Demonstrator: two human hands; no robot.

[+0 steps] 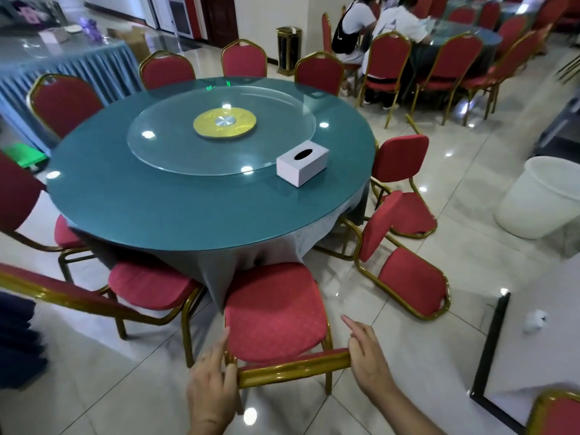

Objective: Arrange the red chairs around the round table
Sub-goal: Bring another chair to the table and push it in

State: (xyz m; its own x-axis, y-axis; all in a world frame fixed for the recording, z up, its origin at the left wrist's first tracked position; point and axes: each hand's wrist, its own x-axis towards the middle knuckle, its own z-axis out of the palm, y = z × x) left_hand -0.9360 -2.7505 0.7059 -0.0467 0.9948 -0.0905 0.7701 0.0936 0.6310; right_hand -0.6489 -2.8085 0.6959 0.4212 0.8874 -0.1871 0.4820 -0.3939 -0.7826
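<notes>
Head view. Left hand (213,381) and right hand (367,356) both on the gold top rail of the near red chair (276,312), one at each end; left fingers wrap the rail with the index extended along the frame, right hand curls over the rail with the index pointing forward. Chair seat faces the round table (207,196), its front edge just beside the hanging grey cloth. Surface carries a glass turntable (175,146) with a yellow centre disc and a white tissue box (303,163) near its right edge. Upright chairs stand round the far and left sides. Two chairs lie tipped over on the floor right of the table: one (408,274) near the held chair, another (405,183) behind it. White bucket (539,199) stands well apart at right
</notes>
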